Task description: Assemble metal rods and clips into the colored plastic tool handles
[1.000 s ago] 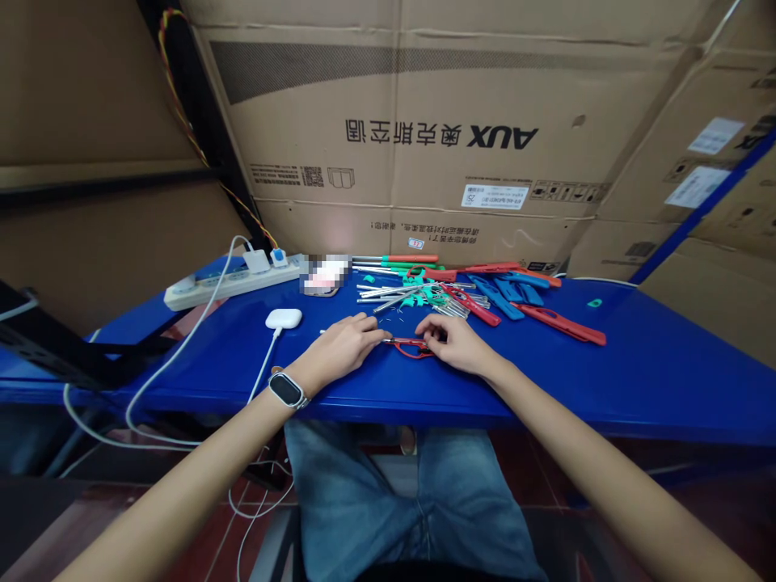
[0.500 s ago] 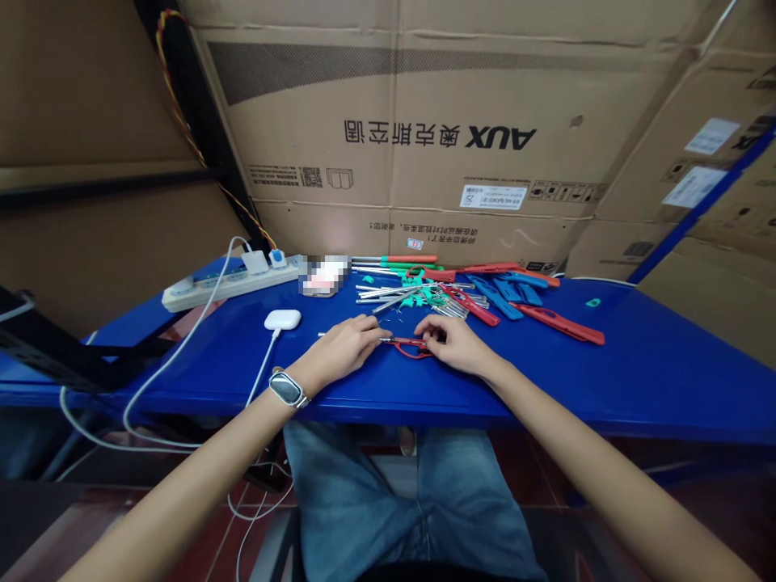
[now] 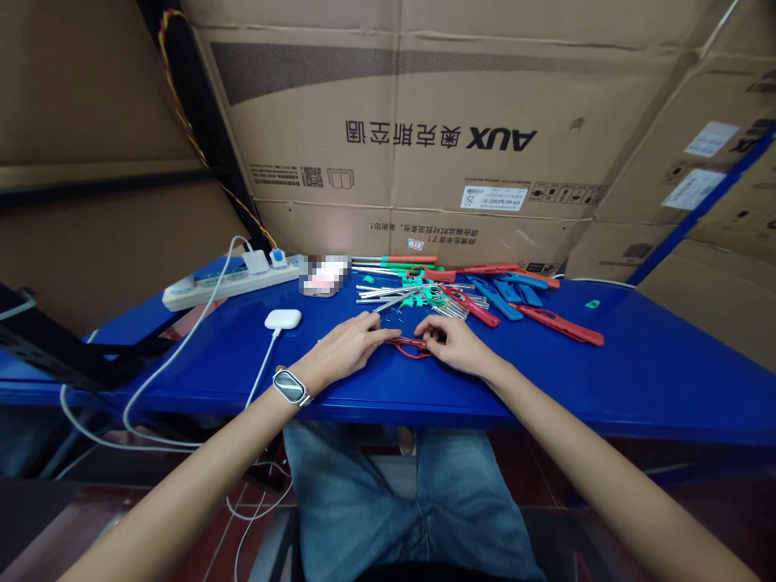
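Note:
Low over the front of the blue table, a red long-nosed lighter casing (image 3: 412, 349) with a looped trigger guard lies between my two hands. My left hand (image 3: 348, 346), watch on its wrist, has its fingers closed over the front end, where the metal tube joins; the hand hides most of that tube. At the rear end, my right hand (image 3: 452, 343) pinches the casing with curled fingers. Just beyond them is a heap of metal tubes (image 3: 388, 297) mixed with green triggers (image 3: 415, 299). Tiny thin metal bits lie between heap and hands.
Red casings (image 3: 561, 325) and blue casings (image 3: 500, 297) lie right of the heap. Screwdrivers (image 3: 412, 259) rest behind it. At left are a pixelated phone (image 3: 324, 277), a white earbud case (image 3: 282, 319) on a cable, and a power strip (image 3: 230, 287). Cardboard (image 3: 436, 81) walls the back.
My left hand's fingers have shifted slightly right, over the front end of the red casing, covering the metal tube there. My right hand stays in place.

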Available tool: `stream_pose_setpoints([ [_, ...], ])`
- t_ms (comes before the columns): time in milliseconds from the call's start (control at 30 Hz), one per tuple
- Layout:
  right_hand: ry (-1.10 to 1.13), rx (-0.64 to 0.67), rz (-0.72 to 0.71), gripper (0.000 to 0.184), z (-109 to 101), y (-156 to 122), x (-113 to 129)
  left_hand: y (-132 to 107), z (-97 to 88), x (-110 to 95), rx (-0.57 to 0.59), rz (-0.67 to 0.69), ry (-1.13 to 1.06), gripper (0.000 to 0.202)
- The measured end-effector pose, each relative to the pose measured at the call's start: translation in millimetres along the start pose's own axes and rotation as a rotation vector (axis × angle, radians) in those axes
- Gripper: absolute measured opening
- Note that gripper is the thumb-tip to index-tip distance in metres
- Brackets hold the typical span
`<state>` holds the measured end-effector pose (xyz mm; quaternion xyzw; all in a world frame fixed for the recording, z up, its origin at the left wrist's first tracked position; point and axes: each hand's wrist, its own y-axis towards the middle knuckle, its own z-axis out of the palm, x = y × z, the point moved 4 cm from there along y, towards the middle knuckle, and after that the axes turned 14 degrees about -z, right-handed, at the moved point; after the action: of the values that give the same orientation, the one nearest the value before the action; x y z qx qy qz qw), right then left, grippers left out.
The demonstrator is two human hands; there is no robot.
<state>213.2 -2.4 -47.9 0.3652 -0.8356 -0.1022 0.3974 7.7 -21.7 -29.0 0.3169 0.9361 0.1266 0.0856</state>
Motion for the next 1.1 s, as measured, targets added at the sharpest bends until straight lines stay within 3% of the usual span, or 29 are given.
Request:
stream_pose_setpoints([
  [533, -0.013, -0.001, 0.013, 0.021, -0.2, 0.4, 1.4, 10.0, -0.1, -4.0, 0.026, 0.065, 0.198, 0.03],
  [867, -0.005, 0.001, 0.017, 0.021, -0.5, -0.1, 2.0, 5.1, -6.8, -6.6, 0.136, 0.093, 0.221, 0.044],
  [1100, -0.023, 0.002, 0.013, 0.021, -1.0, 0.3, 2.1, 12.6, -8.5, -11.4, 0.176, 0.122, 0.267, 0.039],
])
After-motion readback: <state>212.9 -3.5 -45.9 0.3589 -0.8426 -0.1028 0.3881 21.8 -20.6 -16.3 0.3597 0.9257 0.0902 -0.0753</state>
